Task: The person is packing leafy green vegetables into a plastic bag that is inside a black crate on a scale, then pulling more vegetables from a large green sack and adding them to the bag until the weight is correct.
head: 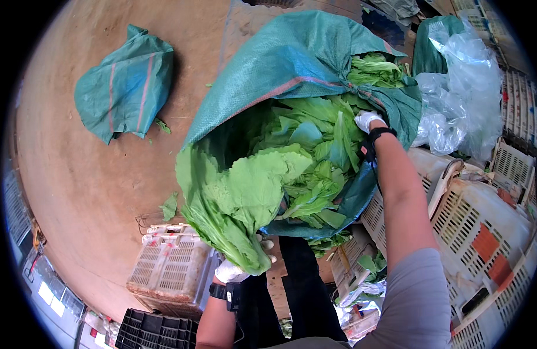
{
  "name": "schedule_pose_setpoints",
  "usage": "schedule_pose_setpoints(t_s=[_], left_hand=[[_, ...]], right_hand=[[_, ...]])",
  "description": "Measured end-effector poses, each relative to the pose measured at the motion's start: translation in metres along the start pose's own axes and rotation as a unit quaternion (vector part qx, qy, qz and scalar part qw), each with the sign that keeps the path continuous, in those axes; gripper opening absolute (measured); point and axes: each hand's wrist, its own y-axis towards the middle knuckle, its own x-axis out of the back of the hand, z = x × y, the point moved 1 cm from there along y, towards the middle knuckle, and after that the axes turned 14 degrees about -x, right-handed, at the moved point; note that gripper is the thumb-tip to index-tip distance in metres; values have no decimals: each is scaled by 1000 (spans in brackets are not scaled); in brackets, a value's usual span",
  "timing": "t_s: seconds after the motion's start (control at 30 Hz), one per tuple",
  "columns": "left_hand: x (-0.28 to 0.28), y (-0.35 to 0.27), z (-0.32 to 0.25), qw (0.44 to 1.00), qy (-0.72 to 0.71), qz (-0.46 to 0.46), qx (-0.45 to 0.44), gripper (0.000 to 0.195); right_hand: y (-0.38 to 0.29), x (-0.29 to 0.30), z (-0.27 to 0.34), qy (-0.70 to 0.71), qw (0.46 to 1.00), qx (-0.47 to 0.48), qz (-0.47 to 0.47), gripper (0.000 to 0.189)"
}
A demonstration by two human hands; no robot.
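My left hand (233, 271), in a white glove, grips the pale stem end of a large leafy green vegetable head (233, 205), probably mustard greens. Its broad leaves fan out in front of the mouth of a big green woven sack (268, 65). More leafy greens (325, 144) fill the sack's mouth. My right hand (368, 121), also gloved in white, is at the right side of the opening, against the leaves and the sack's rim. Its fingers are partly hidden, so I cannot tell what they hold. Further leaves (375, 70) show through a second gap beyond a gathered knot.
A smaller green woven sack (124, 87) lies on the brown floor (116, 174) at left. White plastic crates (168, 266) stand at lower left beside a black crate (155, 329). Clear plastic bags (460, 96) and stained white crates (473, 222) crowd the right side.
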Motion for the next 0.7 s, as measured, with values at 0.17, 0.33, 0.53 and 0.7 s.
schedule_pose_setpoints(t_s=[0.17, 0.33, 0.53, 0.7], left_hand=[[2, -5, 5, 999, 15, 16, 28, 76], [-5, -18, 16, 997, -9, -10, 74, 82], [-19, -49, 39, 997, -32, -46, 55, 74], [-66, -77, 43, 995, -55, -72, 39, 75]], right_hand=[[3, -15, -37, 202, 978, 49, 2, 66], [-44, -37, -57, 448, 869, 148, -146, 58], [-164, -69, -48, 290, 931, 192, -112, 83], [-205, -111, -48, 302, 945, 93, -88, 85]])
